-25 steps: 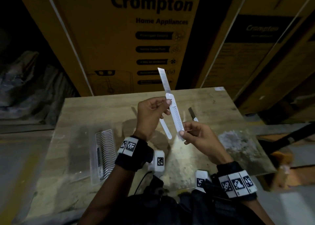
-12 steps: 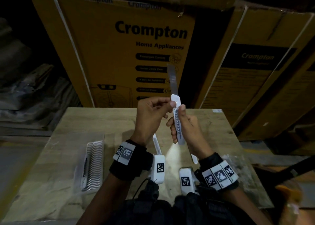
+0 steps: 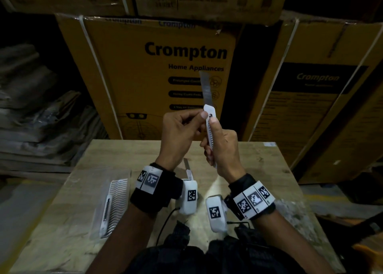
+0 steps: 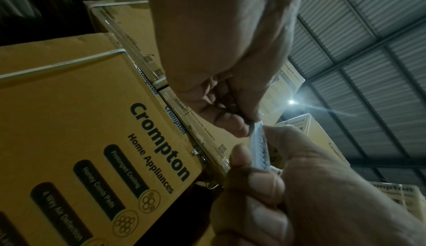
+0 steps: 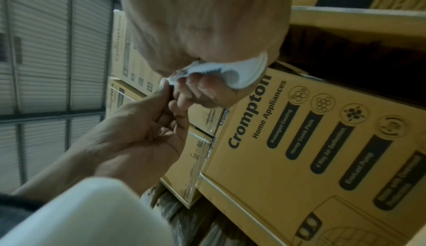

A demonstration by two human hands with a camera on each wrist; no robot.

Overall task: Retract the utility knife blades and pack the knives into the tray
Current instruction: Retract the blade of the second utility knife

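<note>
A white utility knife [image 3: 209, 128] stands upright above the table, its long blade [image 3: 206, 88] fully out. My right hand [image 3: 222, 147] grips the handle, thumb on the ridged slider near the top. My left hand [image 3: 182, 134] pinches the knife's top end just below the blade. The left wrist view shows the knife's ridged track [image 4: 260, 151] between both hands; the right wrist view shows its rounded tail [image 5: 244, 73] in my fist. A clear ribbed tray [image 3: 116, 205] lies at the table's left with one white knife [image 3: 106, 213] in it.
The wooden table [image 3: 259, 170] carries another knife [image 3: 189, 171] lying behind my left wrist, blade out. Large Crompton cardboard boxes [image 3: 157, 76] stand right behind the table. Grey sacks [image 3: 37, 118] are stacked at the left.
My right hand moved from the knife's tail up round the handle, thumb reaching the slider. The knife was lifted higher and more upright. The blade is still out.
</note>
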